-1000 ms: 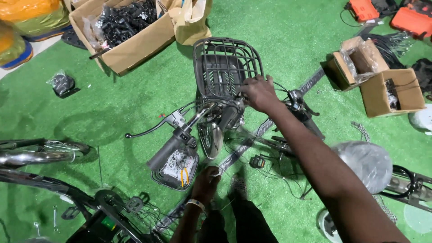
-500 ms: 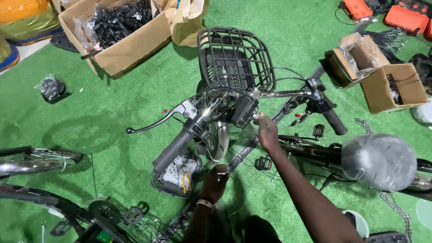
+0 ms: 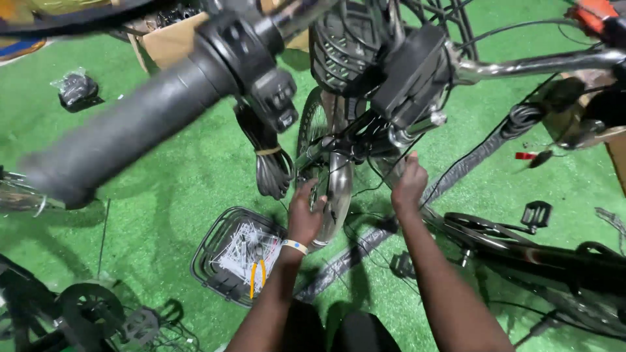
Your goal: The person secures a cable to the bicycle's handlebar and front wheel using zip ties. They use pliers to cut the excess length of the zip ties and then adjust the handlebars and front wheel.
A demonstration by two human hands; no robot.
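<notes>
Bicycle front mudguard (image 3: pixel 339 195), shiny curved metal below the blurred handlebar grip (image 3: pixel 124 130), is standing over green turf; it is looking stiff, slick and thin-edged. Left hand (image 3: pixel 305 212) is curling onto its rim, right hand (image 3: pixel 409 182) is pinching thin cables (image 3: pixel 456 166) beside it.

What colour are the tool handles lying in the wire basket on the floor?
Yellow handles, in the wire basket, seen from the head view.

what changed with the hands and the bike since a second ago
The right hand left the front basket's rim and came down to the frame beside the front wheel. The left hand rose to the chrome fender. The handlebar grip now looms close. The wire basket stays on the green mat.
</notes>
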